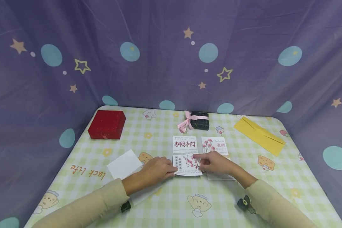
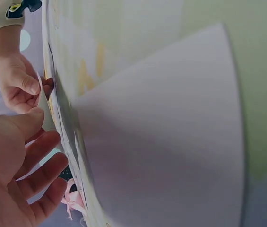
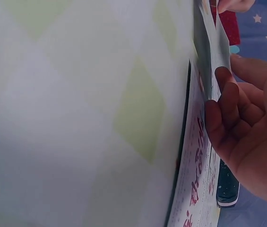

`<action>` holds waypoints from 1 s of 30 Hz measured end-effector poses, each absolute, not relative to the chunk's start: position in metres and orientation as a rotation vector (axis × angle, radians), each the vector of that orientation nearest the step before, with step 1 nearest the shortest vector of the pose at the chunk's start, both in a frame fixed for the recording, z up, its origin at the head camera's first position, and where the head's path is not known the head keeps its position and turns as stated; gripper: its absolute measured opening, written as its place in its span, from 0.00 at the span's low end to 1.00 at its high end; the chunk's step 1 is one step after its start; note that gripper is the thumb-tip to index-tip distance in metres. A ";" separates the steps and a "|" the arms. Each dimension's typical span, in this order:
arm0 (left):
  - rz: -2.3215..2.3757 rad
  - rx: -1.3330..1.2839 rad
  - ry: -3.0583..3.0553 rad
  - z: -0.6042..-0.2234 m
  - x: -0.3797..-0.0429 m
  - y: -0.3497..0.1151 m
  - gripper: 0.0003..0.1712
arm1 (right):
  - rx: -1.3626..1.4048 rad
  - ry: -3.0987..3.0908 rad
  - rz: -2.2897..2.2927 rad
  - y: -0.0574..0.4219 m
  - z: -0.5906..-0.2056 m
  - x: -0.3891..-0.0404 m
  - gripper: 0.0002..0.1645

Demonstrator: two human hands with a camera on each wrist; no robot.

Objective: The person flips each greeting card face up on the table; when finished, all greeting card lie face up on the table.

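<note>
Between both hands is a white card [image 1: 185,164] with pink blossoms and dark Chinese characters, its near edge lifted a little off the cloth. My left hand [image 1: 156,169] pinches its left edge between thumb and index finger, the other fingers loosely bent. At the right edge, my right hand [image 1: 215,163] pinches it with thumb and fingers, index fingertip on its upper right corner. Directly behind lies a card with red characters [image 1: 185,144]. A card with pink flowers [image 1: 208,145] is beside that one. Another card [image 1: 220,177] is partly hidden beneath the right hand.
Blank white papers [image 1: 124,164] lie left, partly under the left forearm. A red box [image 1: 106,125] stands back left, a black box with a pink ribbon [image 1: 200,121] at the back middle, a yellow envelope [image 1: 259,136] at right. A purple curtain [image 1: 171,79] hangs behind the table.
</note>
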State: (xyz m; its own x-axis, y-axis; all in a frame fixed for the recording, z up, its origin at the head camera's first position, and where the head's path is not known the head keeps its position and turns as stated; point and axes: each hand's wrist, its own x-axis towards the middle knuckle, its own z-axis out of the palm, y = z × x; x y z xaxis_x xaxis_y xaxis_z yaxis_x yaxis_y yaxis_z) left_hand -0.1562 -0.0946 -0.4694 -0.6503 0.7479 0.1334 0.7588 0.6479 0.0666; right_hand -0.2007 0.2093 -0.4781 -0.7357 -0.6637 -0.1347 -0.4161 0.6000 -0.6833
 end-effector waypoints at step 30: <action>-0.013 -1.335 -2.819 -0.472 -0.158 -0.091 0.11 | -0.818 2.452 -0.769 0.201 -0.479 -0.202 0.30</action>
State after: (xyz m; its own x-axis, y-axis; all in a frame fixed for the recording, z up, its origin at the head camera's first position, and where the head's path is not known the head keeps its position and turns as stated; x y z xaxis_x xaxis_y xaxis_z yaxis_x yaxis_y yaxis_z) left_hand -0.1576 -0.0913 -0.4720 -0.6335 0.7734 0.0237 0.7736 0.6337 -0.0019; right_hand -0.2023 0.2008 -0.4795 -0.7274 -0.6476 -0.2269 -0.4020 0.6702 -0.6238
